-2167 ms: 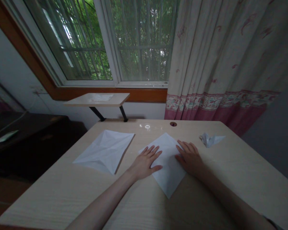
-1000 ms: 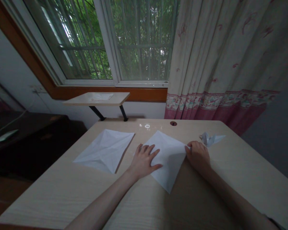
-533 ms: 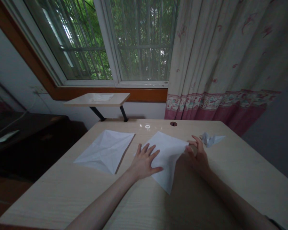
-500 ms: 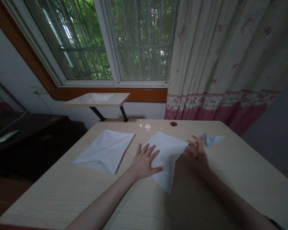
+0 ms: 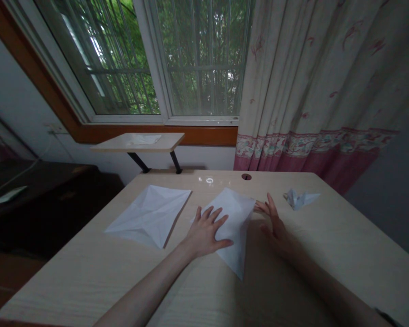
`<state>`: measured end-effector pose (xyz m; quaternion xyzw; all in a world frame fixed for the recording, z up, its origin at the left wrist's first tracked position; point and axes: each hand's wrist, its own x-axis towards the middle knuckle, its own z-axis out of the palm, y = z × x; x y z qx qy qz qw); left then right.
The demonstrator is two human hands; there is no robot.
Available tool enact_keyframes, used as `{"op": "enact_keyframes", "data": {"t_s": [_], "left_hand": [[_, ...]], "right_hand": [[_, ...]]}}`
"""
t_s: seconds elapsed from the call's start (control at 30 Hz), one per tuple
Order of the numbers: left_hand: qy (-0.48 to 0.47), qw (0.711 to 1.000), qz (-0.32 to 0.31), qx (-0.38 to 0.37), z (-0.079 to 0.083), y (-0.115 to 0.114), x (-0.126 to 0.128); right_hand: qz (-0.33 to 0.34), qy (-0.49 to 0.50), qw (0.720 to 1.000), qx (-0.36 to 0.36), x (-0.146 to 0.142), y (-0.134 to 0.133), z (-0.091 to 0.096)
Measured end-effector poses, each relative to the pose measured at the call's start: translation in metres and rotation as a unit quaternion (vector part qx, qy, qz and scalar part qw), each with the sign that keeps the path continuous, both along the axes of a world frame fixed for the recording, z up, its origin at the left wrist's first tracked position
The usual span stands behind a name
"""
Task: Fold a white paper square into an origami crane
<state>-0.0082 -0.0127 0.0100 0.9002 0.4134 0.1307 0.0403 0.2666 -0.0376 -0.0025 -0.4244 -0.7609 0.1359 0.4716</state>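
A white sheet of paper (image 5: 235, 213) lies cornerwise on the desk, its right side raised and bent inward. Flat on its left part rests my left hand (image 5: 206, 231), fingers spread. My right hand (image 5: 274, 229) is beside the raised right corner, with fingers apart and some fingertips partly hidden behind the paper's edge. To the left lies another white sheet (image 5: 150, 215) with crease lines across it. A small folded paper figure (image 5: 300, 200), with pointed ends, sits to the right beyond my right hand.
The light wooden desk (image 5: 98, 277) has a round cable hole (image 5: 246, 177) at its back edge. A small raised shelf (image 5: 112, 143) at back left holds white paper (image 5: 145, 139). A floral curtain (image 5: 293, 91) hangs behind. A dark table (image 5: 68, 172) stands at left.
My right hand has moved left and its fingers have spread. The paper's right corner has bent further toward the middle. My left hand has stayed almost still.
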Motion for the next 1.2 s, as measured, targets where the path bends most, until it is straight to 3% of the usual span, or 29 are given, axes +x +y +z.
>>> {"op": "enact_keyframes", "data": {"t_s": [0.17,0.37,0.53,0.67,0.9,1.03,1.2], "left_hand": [[-0.018,1.000,-0.018,-0.010,0.006,-0.002,0.001],[-0.041,0.998,-0.032,-0.019,0.012,-0.003,0.001],[-0.076,0.996,-0.038,-0.037,0.010,-0.001,0.001],[-0.163,0.984,-0.018,-0.062,0.002,0.004,0.002],[-0.378,0.918,0.083,-0.083,-0.007,0.016,0.000],[-0.451,0.878,0.128,-0.098,-0.010,0.022,-0.003],[-0.506,0.839,0.138,-0.145,-0.016,0.027,-0.005]], "right_hand": [[0.064,-0.004,0.998,-0.013,-0.006,-0.004,0.002],[0.086,-0.006,0.996,-0.014,-0.005,-0.005,0.001],[0.112,0.029,0.992,-0.040,-0.005,-0.004,-0.005],[0.123,0.031,0.991,-0.037,-0.007,-0.005,-0.003],[0.137,-0.016,0.990,-0.042,-0.009,-0.010,0.006],[0.144,-0.049,0.988,-0.039,-0.012,-0.016,0.008],[0.156,-0.089,0.983,-0.036,-0.018,-0.019,0.006]]}}
